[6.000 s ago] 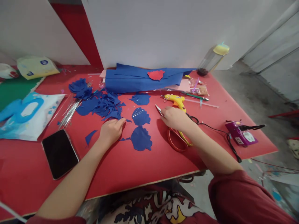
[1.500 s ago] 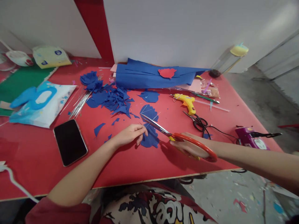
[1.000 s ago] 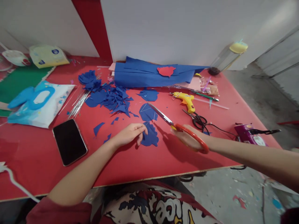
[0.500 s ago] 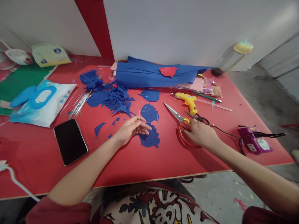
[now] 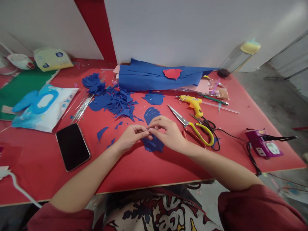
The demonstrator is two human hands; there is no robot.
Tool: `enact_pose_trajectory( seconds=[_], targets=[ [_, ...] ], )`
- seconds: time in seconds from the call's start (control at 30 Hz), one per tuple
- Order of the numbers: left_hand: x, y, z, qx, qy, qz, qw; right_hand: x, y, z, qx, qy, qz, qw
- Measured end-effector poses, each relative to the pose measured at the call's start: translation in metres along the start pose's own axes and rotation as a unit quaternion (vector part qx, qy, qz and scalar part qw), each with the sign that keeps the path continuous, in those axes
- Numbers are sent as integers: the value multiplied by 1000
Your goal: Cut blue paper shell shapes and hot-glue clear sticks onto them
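My left hand (image 5: pixel 131 137) and my right hand (image 5: pixel 166 131) meet fingertip to fingertip over a blue felt petal (image 5: pixel 154 145) on the red table (image 5: pixel 144 166). Both pinch something thin between them; it is too small to name, perhaps a wire. A second blue petal (image 5: pixel 151 113) lies just beyond my fingers. The scissors (image 5: pixel 192 125) with yellow and red handles lie on the table to the right of my right hand, untouched.
A yellow glue gun (image 5: pixel 193 104) with its black cord, a purple device (image 5: pixel 263 146), a black phone (image 5: pixel 72 146), a pile of blue felt scraps (image 5: pixel 115 102), thin wires (image 5: pixel 80 109), folded blue felt (image 5: pixel 156 78) and a wipes pack (image 5: pixel 42 107) surround my hands.
My right hand has set the scissors down on the table and moved left to join my left hand over the blue petal.
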State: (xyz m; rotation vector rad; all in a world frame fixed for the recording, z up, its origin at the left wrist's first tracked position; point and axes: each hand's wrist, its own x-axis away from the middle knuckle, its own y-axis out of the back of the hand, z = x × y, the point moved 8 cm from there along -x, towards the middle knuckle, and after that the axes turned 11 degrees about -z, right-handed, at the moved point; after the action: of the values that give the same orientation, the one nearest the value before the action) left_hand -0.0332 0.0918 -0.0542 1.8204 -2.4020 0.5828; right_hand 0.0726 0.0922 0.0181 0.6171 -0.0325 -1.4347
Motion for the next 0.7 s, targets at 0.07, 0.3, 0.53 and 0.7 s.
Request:
enact_pose_trajectory(
  seconds=[0.07,0.3,0.53,0.7],
  targets=[
    [0,1,-2,-11,-11,3,1000,-5,-11,-3,-48,-14,2,999],
    [1,2,-22,-187,-135,-20,973,-34,4,8,-37,37,16,999],
    [5,-1,-38,-476,-366,-74,796,-52,-13,-30,214,97,50,971],
    [5,-8,-25,-592,-392,-45,702,-42,-32,-52,338,101,116,928]
  ],
)
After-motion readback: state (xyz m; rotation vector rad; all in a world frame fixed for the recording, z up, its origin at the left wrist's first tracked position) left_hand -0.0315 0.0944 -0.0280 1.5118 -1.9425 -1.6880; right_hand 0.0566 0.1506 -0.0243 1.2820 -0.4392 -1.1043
